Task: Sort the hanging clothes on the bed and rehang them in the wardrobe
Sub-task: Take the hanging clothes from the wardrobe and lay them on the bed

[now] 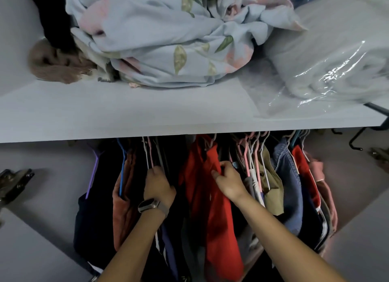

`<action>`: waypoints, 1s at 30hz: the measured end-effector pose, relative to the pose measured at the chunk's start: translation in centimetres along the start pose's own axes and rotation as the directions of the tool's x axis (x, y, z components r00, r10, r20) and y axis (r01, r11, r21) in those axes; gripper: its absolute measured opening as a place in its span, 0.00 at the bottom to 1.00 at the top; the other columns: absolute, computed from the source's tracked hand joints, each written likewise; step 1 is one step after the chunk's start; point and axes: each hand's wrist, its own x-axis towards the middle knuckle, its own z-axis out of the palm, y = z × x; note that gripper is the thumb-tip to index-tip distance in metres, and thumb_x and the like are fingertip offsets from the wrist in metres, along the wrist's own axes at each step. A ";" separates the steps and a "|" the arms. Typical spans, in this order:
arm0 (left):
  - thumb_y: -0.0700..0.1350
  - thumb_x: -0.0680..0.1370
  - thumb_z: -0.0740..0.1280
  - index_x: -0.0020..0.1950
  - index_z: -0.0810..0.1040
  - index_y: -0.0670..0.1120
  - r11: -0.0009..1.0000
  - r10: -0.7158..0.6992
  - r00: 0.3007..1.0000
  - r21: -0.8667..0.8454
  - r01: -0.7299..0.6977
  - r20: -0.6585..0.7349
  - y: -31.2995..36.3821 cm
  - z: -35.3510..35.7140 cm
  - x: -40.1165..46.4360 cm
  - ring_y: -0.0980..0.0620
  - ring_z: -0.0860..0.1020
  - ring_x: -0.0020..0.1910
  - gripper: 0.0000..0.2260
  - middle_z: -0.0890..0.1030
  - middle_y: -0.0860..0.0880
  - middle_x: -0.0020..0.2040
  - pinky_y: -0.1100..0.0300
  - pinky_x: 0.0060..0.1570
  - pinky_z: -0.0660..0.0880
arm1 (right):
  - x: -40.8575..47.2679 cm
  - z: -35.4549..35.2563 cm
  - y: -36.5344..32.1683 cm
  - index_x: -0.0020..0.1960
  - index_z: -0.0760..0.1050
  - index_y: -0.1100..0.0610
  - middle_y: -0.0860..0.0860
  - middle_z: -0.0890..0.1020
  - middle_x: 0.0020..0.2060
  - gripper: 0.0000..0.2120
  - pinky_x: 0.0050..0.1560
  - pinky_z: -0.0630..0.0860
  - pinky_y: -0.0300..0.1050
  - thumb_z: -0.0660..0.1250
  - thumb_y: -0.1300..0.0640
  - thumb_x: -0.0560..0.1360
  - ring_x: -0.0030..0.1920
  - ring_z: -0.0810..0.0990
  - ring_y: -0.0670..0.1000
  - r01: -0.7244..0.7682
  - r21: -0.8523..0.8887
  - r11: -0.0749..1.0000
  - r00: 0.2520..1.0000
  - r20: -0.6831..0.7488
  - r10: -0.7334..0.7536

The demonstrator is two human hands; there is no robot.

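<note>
Up among the hangers, the left hand (158, 183), wearing one watch (152, 205), curls round dark clothes (168, 155); the right hand (228, 181) pinches one red garment (212, 208) on the rail. Denim (287, 176) and a khaki piece (271, 180) crowd its right. One shelf (126, 111) above holds a floral quilt (168, 39) and a plastic-wrapped bundle (336, 60).

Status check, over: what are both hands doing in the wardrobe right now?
Left hand grips dark garment's hanger. Right hand pinches red garment near its collar. Rail packed tight with clothes both sides; shelf overhangs hooks.
</note>
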 end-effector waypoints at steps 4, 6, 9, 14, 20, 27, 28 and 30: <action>0.39 0.73 0.66 0.61 0.68 0.40 0.991 0.114 0.982 -0.090 -0.102 0.149 1.7 1.0 0.1 0.44 0.76 0.51 0.18 0.72 0.42 0.58 0.54 0.46 0.76 | 1.1 -0.1 0.2 0.61 0.74 0.53 0.50 0.82 0.49 0.12 0.49 0.72 0.39 0.63 0.57 0.78 0.48 0.79 0.49 0.001 0.043 0.999 0.998 0.063 -0.004; 0.42 0.73 0.65 0.61 0.67 0.42 0.976 0.217 0.951 -0.017 -0.219 0.219 2.6 1.4 -0.1 0.46 0.76 0.51 0.18 0.72 0.44 0.59 0.54 0.45 0.76 | 1.7 0.3 0.1 0.58 0.75 0.52 0.53 0.83 0.51 0.10 0.52 0.74 0.42 0.63 0.55 0.77 0.50 0.80 0.51 -0.047 0.080 0.996 0.997 0.069 0.042; 0.45 0.74 0.65 0.65 0.66 0.44 0.952 0.283 0.908 0.023 -0.304 0.308 3.2 2.1 0.0 0.48 0.75 0.53 0.21 0.70 0.47 0.59 0.52 0.46 0.77 | 2.6 1.4 -0.4 0.57 0.74 0.55 0.55 0.78 0.54 0.20 0.57 0.73 0.43 0.68 0.43 0.72 0.55 0.78 0.53 -0.078 0.070 0.994 0.996 0.043 0.076; 0.49 0.77 0.63 0.72 0.62 0.46 0.925 0.381 0.876 -0.131 -0.358 0.295 1.3 2.1 0.0 0.51 0.73 0.56 0.25 0.70 0.48 0.59 0.58 0.52 0.74 | 2.7 3.1 -0.9 0.66 0.65 0.60 0.57 0.72 0.59 0.39 0.61 0.72 0.44 0.75 0.40 0.64 0.61 0.73 0.55 -0.073 -0.075 0.995 0.997 0.022 0.074; 0.52 0.77 0.63 0.66 0.73 0.54 0.941 0.315 0.939 -0.172 -0.291 0.136 -1.7 1.3 -1.0 0.53 0.66 0.65 0.17 0.69 0.53 0.66 0.69 0.60 0.60 | 2.6 4.8 -2.5 0.73 0.53 0.57 0.55 0.60 0.66 0.46 0.63 0.69 0.51 0.76 0.49 0.64 0.67 0.61 0.57 0.088 -0.238 0.967 0.975 -0.180 -0.133; 0.49 0.75 0.63 0.61 0.76 0.50 0.934 0.338 0.937 -0.150 -0.323 0.089 -2.3 1.7 -1.9 0.53 0.72 0.58 0.15 0.72 0.53 0.60 0.61 0.56 0.72 | 3.4 4.5 -2.9 0.69 0.59 0.53 0.55 0.74 0.62 0.34 0.56 0.76 0.49 0.71 0.52 0.69 0.58 0.77 0.58 -0.072 -0.211 0.975 0.993 -0.108 0.050; 0.46 0.75 0.64 0.60 0.76 0.49 0.924 0.340 0.938 -0.206 -0.321 0.065 -2.2 1.7 -2.1 0.53 0.73 0.56 0.14 0.72 0.53 0.58 0.63 0.54 0.72 | 3.6 4.2 -3.1 0.67 0.66 0.54 0.56 0.77 0.58 0.28 0.54 0.77 0.46 0.70 0.52 0.69 0.57 0.79 0.58 -0.075 -0.218 0.973 0.995 -0.086 0.057; 0.42 0.75 0.66 0.58 0.77 0.49 0.902 0.341 0.940 -0.294 -0.317 0.031 -1.9 1.6 -2.6 0.56 0.74 0.52 0.13 0.72 0.54 0.55 0.66 0.50 0.71 | 4.1 3.3 -3.8 0.51 0.76 0.55 0.58 0.81 0.53 0.12 0.50 0.77 0.42 0.68 0.53 0.70 0.54 0.81 0.58 -0.065 -0.287 0.956 0.998 -0.006 0.066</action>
